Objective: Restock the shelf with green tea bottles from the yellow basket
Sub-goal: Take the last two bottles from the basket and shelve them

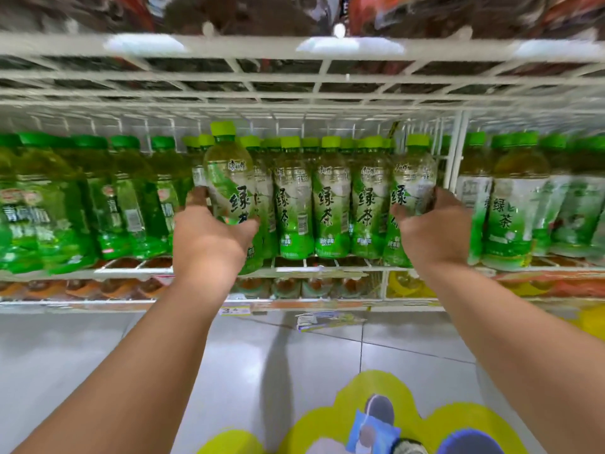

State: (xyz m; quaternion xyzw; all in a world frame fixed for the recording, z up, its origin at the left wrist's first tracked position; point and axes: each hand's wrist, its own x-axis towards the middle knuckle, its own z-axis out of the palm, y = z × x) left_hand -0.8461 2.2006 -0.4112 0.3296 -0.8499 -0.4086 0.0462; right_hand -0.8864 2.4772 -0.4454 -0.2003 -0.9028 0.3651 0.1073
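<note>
Both hands reach up to the wire shelf (314,268) across the middle of the frame, each grasping a green tea bottle. Left of centre, the left hand (209,235) wraps around the lower body of a green tea bottle (230,178), thumb on the right side of the label and fingertips showing at its left edge; this bottle sits higher than the row behind it, its lime-green cap (223,128) rising above the neighbouring caps, and its base looks lifted off the shelf. Right of centre, the right hand (432,224) grips a second green tea bottle (414,178) around the label, thumb across the front and fingers curled round the right side; whether that bottle's base rests on the wire cannot be told.

Between the two hands, three more green tea bottles (330,204) stand upright at the front of the shelf with further rows behind them. At the left of the frame stand darker green bottles (98,204) of another drink, blurred. At the right, beyond a white upright post (456,149), stand larger green tea bottles (510,211). A white wire rack (294,80) spans the upper frame. At the bottom of the frame lies a yellow shape (425,417) on the grey tiled floor (98,355), too blurred to identify as the basket.
</note>
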